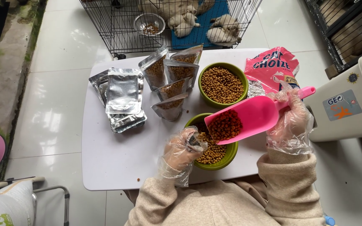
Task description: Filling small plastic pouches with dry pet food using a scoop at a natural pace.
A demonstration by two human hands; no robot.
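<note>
Right hand [292, 121], in a clear plastic glove, fist closed on the handle of a pink scoop [248, 117] loaded with kibble, held level over the near green bowl [227, 157] on the white worktop [118, 159]. Left hand [181, 152], gloved, fingers pinched on a small silver pouch [195, 141] at the bowl's left rim

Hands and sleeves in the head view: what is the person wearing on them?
Both hands wear loose, crinkly, clear plastic disposable gloves: the left hand and the right hand. The gloves bunch at the wrists over the cuffs. Both arms are in a beige knitted sweater with ribbed cuffs. No rings, watch or markings show.
</note>
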